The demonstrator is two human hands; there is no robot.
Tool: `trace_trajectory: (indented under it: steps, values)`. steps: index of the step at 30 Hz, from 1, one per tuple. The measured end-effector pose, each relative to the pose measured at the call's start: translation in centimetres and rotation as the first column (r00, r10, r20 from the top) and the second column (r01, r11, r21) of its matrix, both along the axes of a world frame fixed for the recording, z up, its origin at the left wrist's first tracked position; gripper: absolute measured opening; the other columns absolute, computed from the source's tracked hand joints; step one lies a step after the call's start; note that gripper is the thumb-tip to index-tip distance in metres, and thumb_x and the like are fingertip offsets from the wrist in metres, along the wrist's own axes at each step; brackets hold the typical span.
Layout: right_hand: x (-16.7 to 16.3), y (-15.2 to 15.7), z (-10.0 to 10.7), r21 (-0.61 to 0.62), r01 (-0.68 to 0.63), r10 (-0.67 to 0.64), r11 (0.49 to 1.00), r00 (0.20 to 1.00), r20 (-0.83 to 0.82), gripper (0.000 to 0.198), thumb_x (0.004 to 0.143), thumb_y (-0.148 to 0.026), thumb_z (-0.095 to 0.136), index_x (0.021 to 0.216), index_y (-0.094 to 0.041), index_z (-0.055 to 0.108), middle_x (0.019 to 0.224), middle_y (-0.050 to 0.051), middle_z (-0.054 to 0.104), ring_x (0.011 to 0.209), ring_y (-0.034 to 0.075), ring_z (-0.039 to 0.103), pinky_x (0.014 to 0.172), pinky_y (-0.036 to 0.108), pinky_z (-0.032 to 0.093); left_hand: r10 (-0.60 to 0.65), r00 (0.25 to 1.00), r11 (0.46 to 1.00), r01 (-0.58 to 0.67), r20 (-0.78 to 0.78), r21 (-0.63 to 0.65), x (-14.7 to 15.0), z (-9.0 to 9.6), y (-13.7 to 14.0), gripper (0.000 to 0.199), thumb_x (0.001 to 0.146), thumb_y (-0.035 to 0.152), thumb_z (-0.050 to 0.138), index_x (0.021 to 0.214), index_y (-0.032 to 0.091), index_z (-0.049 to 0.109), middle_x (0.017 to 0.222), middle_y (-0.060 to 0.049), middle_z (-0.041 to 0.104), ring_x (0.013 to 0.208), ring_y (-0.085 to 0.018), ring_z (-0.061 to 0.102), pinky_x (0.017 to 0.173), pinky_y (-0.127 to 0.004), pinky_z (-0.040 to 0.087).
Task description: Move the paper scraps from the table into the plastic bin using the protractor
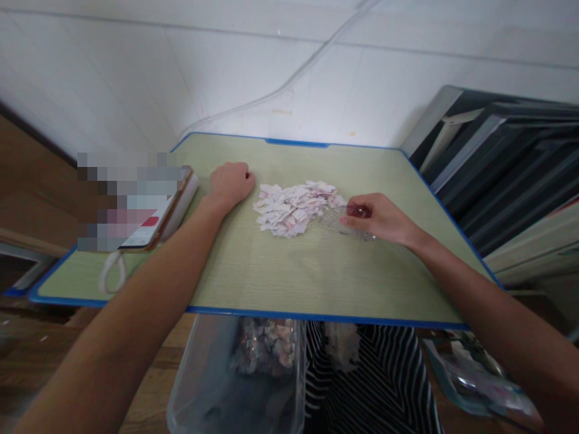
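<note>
Across the pale green desk, right in the middle, sits a heap of pinkish-white paper scraps, with a hand on either side! Over on the left, the left hand rests near the heap, fingers curled into a loose fist. And on the right, the right hand grips a clear plastic piece, blurred, its far end right by the scraps! Out left stands a phone, partly pixelated; below the front edge, a plastic bin sits beside striped fabric
</note>
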State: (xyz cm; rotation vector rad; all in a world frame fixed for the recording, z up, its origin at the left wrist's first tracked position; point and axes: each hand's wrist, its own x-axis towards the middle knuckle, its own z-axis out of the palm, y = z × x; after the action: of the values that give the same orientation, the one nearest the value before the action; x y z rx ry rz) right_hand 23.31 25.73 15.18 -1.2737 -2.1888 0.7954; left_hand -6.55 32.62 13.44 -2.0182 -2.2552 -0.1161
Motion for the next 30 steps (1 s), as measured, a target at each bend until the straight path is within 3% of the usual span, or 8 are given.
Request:
trace_trajectory:
  steps: [7,21,24,27,30]
  values:
    - [-1.4,-1.3,-0.4,-0.117,-0.061,0.059,0.991,0.998,-0.024,0.037,0.074,-0.047,0.067,0.055,-0.02,0.05,0.05,-0.003,0.045,0.052,0.01,0.04,0.051,0.026,0.029,-0.003,1.0,1.0,0.003,0.007,0.006,0.0,-0.1,0.1,0.051,0.09,0.034,0.031,0.118,0.015,0.069,0.117,-0.018,0.071,0.108,-0.033,0.064,0.086,-0.042,0.05]
    - [-6.7,-5.8,-1.2,-0.095,-0.284,0.281,0.954,0.959,-0.04,0.023,0.079,-0.026,0.06,0.062,-0.02,0.045,0.055,-0.005,0.042,0.054,0.009,0.036,0.054,0.025,0.024,-0.003,0.999,1.0,0.003,0.041,0.006,0.1,0.0,0.0,0.05,0.09,0.033,0.032,0.118,0.014,0.069,0.119,-0.018,0.07,0.109,-0.034,0.063,0.088,-0.042,0.049]
    - [-6.2,-5.3,-1.0,-0.159,-0.358,0.335,0.92,0.93,-0.15,0.026,0.082,-0.034,0.061,0.065,-0.02,0.047,0.057,-0.006,0.042,0.054,0.009,0.036,0.053,0.024,0.027,0.001,0.999,1.0,-0.001,0.037,0.002,0.1,0.0,0.0,0.05,0.09,0.033,0.031,0.119,0.015,0.068,0.12,-0.018,0.07,0.11,-0.034,0.062,0.088,-0.042,0.048]
    - [-5.1,-4.3,-0.5,-0.253,-0.47,0.417,0.846,0.877,-0.237,0.034,0.084,-0.044,0.063,0.065,-0.02,0.047,0.057,-0.007,0.039,0.053,0.008,0.035,0.051,0.023,0.028,0.006,0.999,1.0,-0.006,0.032,0.003,0.1,0.0,-0.1,0.05,0.09,0.034,0.031,0.119,0.016,0.068,0.119,-0.017,0.07,0.109,-0.033,0.063,0.088,-0.042,0.049]
    - [-4.2,-3.5,0.1,-0.325,-0.559,0.532,0.763,0.828,-0.177,0.032,0.083,-0.04,0.065,0.064,-0.02,0.049,0.056,-0.007,0.039,0.053,0.008,0.036,0.05,0.023,0.027,0.005,0.999,1.0,-0.006,0.032,0.012,0.1,-0.1,0.0,0.051,0.09,0.034,0.031,0.119,0.015,0.069,0.119,-0.018,0.07,0.11,-0.034,0.063,0.088,-0.043,0.049]
